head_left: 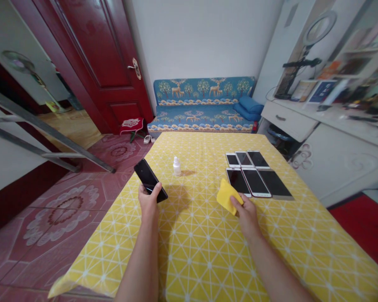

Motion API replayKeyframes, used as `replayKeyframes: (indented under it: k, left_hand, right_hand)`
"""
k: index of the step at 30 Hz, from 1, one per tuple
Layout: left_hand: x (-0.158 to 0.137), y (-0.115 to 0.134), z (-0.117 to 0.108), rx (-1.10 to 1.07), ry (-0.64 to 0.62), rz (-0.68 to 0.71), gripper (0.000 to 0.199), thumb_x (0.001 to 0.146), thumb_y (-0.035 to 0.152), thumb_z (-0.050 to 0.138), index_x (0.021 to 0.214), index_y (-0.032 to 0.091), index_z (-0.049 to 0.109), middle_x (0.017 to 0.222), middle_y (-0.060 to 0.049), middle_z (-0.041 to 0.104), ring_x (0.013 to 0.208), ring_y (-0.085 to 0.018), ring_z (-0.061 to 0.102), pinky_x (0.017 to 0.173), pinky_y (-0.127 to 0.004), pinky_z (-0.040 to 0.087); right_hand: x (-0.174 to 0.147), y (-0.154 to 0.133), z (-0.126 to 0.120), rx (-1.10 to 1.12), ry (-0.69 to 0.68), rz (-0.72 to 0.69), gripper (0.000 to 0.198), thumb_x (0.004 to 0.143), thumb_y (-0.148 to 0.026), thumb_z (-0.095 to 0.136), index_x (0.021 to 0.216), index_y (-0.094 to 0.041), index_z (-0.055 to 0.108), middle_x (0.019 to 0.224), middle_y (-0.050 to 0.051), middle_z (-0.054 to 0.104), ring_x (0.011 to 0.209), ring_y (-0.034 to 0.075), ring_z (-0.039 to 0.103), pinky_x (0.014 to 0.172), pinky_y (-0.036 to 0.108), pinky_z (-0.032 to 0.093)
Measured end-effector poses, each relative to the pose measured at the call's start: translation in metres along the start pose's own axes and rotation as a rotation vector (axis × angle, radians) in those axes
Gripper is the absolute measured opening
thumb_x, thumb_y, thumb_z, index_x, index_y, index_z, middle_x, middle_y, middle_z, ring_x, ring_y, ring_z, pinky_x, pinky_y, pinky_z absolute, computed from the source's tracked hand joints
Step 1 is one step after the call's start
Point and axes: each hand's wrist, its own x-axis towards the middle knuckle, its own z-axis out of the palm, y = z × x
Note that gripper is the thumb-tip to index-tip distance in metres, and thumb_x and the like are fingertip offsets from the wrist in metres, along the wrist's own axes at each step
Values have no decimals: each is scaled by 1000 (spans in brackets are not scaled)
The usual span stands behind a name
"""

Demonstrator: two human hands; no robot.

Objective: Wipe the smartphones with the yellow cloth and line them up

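Observation:
A black smartphone is gripped in my left hand, tilted above the left side of the table, its dark face towards me. My right hand pinches a folded yellow cloth between thumb and fingers, held over the table. Beyond and between the hands, a small white bottle stands upright. To the right of the cloth, several phones lie flat in two rows, among them a white-edged phone and a small white phone. The cloth's edge comes close to the nearest phone.
A yellow patterned tablecloth covers the table. Behind it stands a blue sofa; a red door is at the back left. A metal ladder leans at left. A white cabinet with clutter stands at right.

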Motion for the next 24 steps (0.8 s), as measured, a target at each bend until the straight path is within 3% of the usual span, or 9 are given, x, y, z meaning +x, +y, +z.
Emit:
replayKeyframes:
  k: [5, 7, 9, 11, 14, 19, 24]
  left_hand:
    - [-32, 6, 14, -501, -528, -442, 67, 60, 42, 85, 117, 23, 55, 71, 7, 49, 51, -3, 45, 42, -11, 33]
    - [-47, 3, 21, -535, -614, -617, 67, 65, 32, 83, 123, 22, 52, 75, 5, 54, 54, -3, 51, 43, -11, 38]
    - [-59, -4, 29, -509, -629, -764, 54, 73, 21, 76, 122, 18, 53, 83, 1, 62, 62, -6, 61, 55, -13, 49]
    - [-67, -11, 35, -490, -684, -908, 40, 82, 18, 66, 120, 12, 54, 95, -7, 68, 78, -15, 69, 67, -22, 56]
    - [-74, -19, 39, -516, -880, -1106, 39, 90, 25, 54, 124, 5, 52, 120, -19, 63, 100, -29, 67, 75, -35, 59]
    - [-77, -25, 36, -628, -1016, -1231, 60, 95, 49, 40, 126, 0, 52, 122, -25, 61, 108, -34, 63, 81, -47, 57]
    - [-82, -27, 36, -580, -1056, -1201, 82, 88, 70, 27, 126, 2, 54, 109, -25, 66, 96, -36, 67, 61, -45, 59]
  right_hand:
    - [1, 4, -1, 41, -25, 8, 35, 74, -47, 71, 93, -19, 64, 78, 1, 67, 65, 17, 60, 59, 25, 47]
    - [1, 5, -2, 47, -24, 5, 36, 74, -47, 72, 93, -19, 64, 77, 1, 67, 64, 17, 60, 58, 25, 47]
    - [2, 6, -2, 49, -24, 8, 37, 73, -48, 72, 94, -19, 64, 77, 1, 67, 63, 17, 61, 57, 25, 47]
    - [3, 6, -2, 47, -21, 8, 38, 72, -48, 73, 94, -19, 65, 77, 1, 68, 63, 17, 61, 57, 26, 48]
    - [3, 5, -1, 53, 3, 21, 42, 69, -51, 74, 95, -19, 66, 79, 2, 70, 64, 19, 63, 57, 27, 49]
    - [4, 8, 0, 97, 51, 6, 41, 70, -49, 74, 96, -19, 65, 82, 2, 71, 67, 19, 65, 59, 28, 50]
    - [6, 13, 1, 81, 84, -32, 44, 75, -49, 70, 109, -21, 65, 95, 3, 72, 79, 20, 67, 69, 30, 53]
